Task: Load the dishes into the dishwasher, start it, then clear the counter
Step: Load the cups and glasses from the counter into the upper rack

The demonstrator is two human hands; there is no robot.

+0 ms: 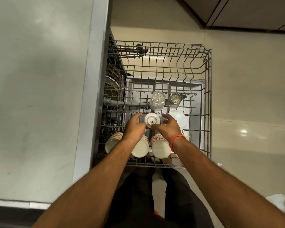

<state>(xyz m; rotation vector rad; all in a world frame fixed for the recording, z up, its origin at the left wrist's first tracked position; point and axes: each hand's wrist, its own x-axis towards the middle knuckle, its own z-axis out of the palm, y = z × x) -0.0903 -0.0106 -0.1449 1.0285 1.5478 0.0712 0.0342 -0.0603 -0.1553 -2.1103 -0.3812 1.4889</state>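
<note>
A small white cup sits upside down in the pulled-out grey wire rack of the dishwasher. My left hand grips its left side and my right hand holds its right side, fingers curled round it. Three floral mugs lie on their sides in the rack's near row, partly under my wrists. Two clear glasses stand inverted just beyond the cup. A white bowl rests to the right of my right hand.
The grey counter runs along the left, its edge next to the rack. Dark plates stand in the lower rack under the counter edge. The open dishwasher door lies beneath the rack. Tiled floor spreads to the right.
</note>
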